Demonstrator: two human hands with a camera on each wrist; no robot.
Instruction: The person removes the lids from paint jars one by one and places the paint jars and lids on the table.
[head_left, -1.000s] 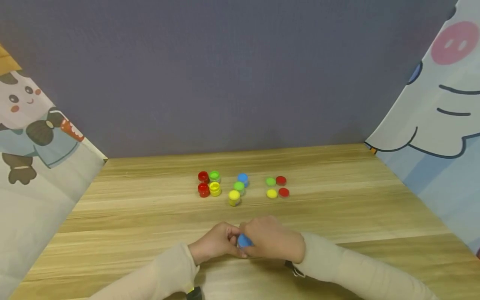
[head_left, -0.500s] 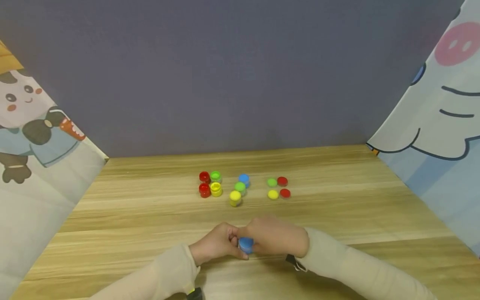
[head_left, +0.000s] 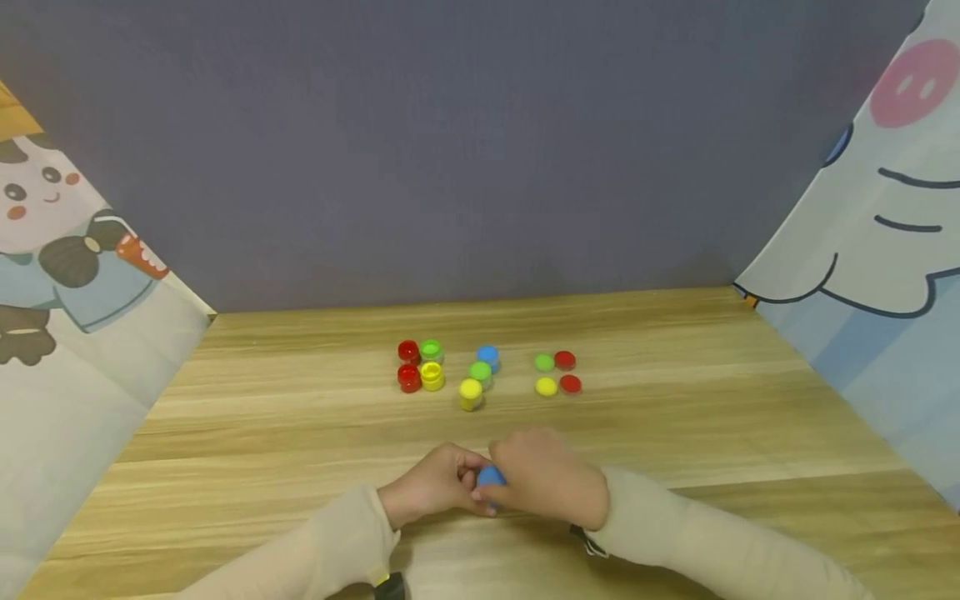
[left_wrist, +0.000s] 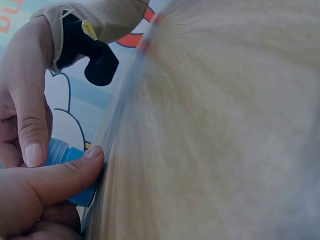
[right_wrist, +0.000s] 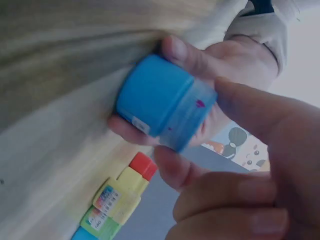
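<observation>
A small blue paint jar [head_left: 491, 476] stands on the wooden table near the front, between both hands. My left hand [head_left: 435, 483] holds its lower body, thumb on one side and fingers on the other, as the right wrist view shows. With thumb and index finger, my right hand [head_left: 551, 477] grips the translucent blue lid [right_wrist: 189, 116], which sits on the jar. In the left wrist view my left thumb [left_wrist: 65, 180] lies along the blue body [left_wrist: 86, 196], while the right thumb [left_wrist: 33, 145] touches the lid. Fingers hide part of the jar.
Farther back, red jars [head_left: 408, 378], a green jar [head_left: 431, 351] and a yellow jar [head_left: 432, 377] stand lidless. Lidded blue [head_left: 487, 358], green [head_left: 481, 374] and yellow [head_left: 470, 394] jars form a diagonal row. Loose red [head_left: 570, 384], green [head_left: 543, 362] and yellow [head_left: 546, 387] lids lie right.
My right hand has turned back and forth at the lid, baring more of the jar half a second ago and covering it again now. The left hand has stayed in place.
</observation>
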